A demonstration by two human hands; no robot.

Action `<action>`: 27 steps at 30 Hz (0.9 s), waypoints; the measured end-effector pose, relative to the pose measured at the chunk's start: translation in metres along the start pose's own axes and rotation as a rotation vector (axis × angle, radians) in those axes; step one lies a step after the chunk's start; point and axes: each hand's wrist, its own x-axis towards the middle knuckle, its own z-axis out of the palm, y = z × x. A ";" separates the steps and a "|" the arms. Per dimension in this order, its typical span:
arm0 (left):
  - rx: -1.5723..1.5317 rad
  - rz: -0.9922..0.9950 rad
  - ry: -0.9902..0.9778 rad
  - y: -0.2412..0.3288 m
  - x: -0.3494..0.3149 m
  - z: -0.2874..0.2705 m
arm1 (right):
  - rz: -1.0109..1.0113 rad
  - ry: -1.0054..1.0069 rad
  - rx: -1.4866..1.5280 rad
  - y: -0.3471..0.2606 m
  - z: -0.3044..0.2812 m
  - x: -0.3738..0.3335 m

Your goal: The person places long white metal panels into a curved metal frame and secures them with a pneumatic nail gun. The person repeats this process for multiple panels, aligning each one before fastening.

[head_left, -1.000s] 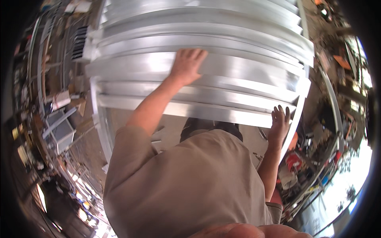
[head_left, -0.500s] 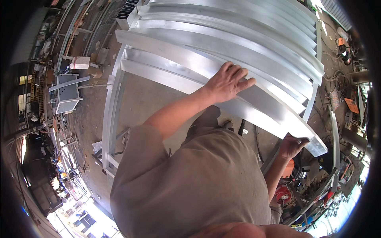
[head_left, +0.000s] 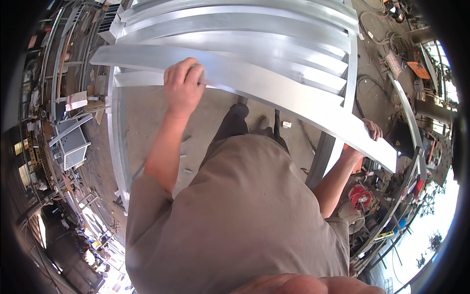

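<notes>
A long, flat-sided silvery metal bar lies across in front of me, slanting down from far left to near right. My left hand is closed around its near edge, left of the middle, with the fingers bent over the top. Close to the bar's right end, my right hand grips it; its fingertips curl over the far edge while the thumb and palm are partly hidden by the bar. Beyond the bar, several similar metal bars lie side by side across a metal frame.
My legs and shoes stand on the floor inside the frame. Cables and an orange object lie to the right, with a red reel nearer. To the left stand a grey box-shaped unit and racks of long metal stock.
My left hand has shifted left along the bar and now wraps its near edge. My right hand's fingers have come over the far edge. The bar has turned and come nearer; the view has shifted.
</notes>
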 end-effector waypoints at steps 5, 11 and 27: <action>0.124 -0.015 0.106 -0.003 0.000 -0.017 | 0.080 -0.016 0.075 -0.036 -0.006 -0.004; -0.213 0.057 -0.200 -0.016 0.023 -0.036 | -0.151 0.435 -0.181 -0.068 -0.006 -0.004; -0.535 -0.138 -0.845 -0.050 0.034 -0.001 | -0.248 0.189 -0.382 -0.040 -0.001 -0.039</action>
